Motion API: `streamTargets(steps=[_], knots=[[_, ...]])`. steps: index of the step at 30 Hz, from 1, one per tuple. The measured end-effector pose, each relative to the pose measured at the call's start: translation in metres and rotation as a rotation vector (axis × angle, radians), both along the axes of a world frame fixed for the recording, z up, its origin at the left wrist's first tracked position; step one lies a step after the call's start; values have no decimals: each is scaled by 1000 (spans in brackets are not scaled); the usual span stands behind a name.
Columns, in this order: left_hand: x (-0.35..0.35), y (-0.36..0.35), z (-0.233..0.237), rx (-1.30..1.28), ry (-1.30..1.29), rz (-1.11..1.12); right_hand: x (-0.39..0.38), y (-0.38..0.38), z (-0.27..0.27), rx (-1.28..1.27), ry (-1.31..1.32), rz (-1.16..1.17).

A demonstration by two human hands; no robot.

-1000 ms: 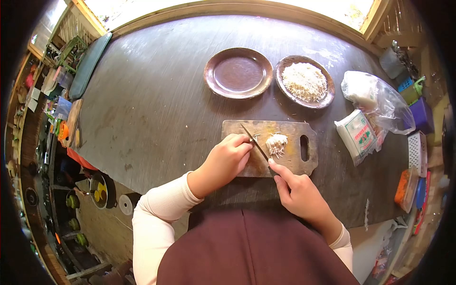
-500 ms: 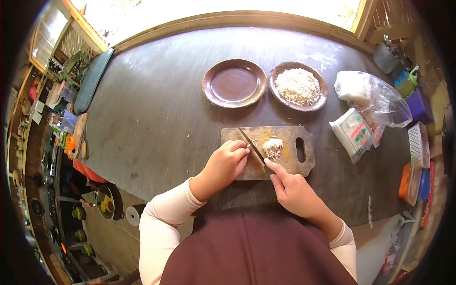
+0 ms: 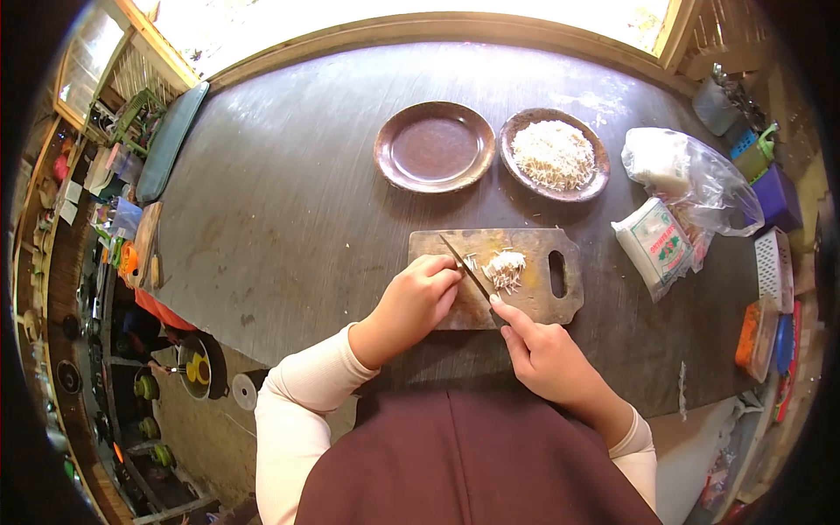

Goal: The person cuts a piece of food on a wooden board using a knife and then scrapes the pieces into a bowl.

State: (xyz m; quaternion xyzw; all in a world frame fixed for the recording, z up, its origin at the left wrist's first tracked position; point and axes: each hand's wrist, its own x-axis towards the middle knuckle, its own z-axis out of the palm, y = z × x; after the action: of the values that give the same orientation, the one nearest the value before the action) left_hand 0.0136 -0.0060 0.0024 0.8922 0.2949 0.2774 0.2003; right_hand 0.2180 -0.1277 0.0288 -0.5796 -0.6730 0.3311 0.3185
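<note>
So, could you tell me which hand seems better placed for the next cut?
The right hand, I'd say: it already grips the knife, blade angled over the board. The left hand has its fingers curled beside the blade, seemingly steadying something small.

Bare plate [image 3: 434, 146] left of heaped plate [image 3: 598, 185], both behind cutting board [image 3: 542, 302], on the table [image 3: 280, 201].

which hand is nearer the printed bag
Right. The right hand holds the knife, below and left of the printed bag; the left hand is farther left, at the board's left end.
</note>
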Motion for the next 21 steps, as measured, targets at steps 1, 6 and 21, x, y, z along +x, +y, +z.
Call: streamTargets(steps=[1,6,21], knots=[[0,0,1,1,7,0,0,0,0,-1,3,1],[1,1,-1,5,17,-5,1,3,7,-40,18,-3],[-2,-1,5,-5,38,-12,-3,9,8,-99,0,-20]])
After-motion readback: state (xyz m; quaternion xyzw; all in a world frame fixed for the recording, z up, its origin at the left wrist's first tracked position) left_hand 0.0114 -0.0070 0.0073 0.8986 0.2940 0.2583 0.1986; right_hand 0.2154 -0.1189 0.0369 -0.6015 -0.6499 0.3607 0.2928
